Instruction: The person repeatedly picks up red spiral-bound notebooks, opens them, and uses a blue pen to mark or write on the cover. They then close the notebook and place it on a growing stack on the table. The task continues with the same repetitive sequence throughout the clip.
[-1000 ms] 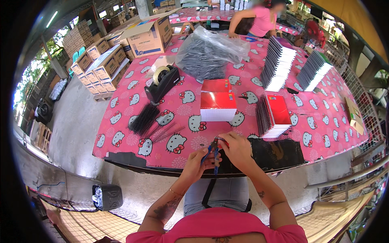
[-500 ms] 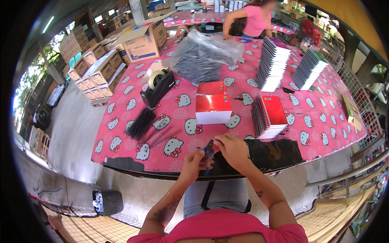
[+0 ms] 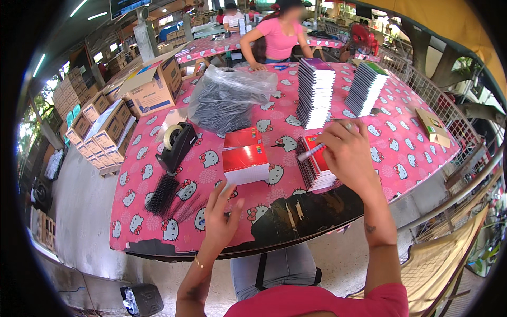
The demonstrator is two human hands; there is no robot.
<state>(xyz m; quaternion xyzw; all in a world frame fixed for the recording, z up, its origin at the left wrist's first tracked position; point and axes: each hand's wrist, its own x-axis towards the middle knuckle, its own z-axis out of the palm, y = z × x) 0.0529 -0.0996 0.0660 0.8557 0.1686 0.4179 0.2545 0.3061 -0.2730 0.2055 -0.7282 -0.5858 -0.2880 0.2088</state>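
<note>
My right hand is over the stack of red spiral-bound notebooks, its fingers closed on a notebook that is seen edge-on and partly blurred. My left hand is open, fingers apart, just in front of the red-covered paper blocks. Left of it lies a bundle of black spiral wires, with several loose wires beside it. A small blue bit shows by the left hand; I cannot make out what it belongs to.
A black tape dispenser and a plastic bag of dark wires stand farther back. Tall notebook stacks rise at the right. Cardboard boxes are at the left. Across the table is another person.
My hands have parted from the tool with blue handles they held together. The right has moved up and right to the notebook stack, the left leftward. The view has shifted.
</note>
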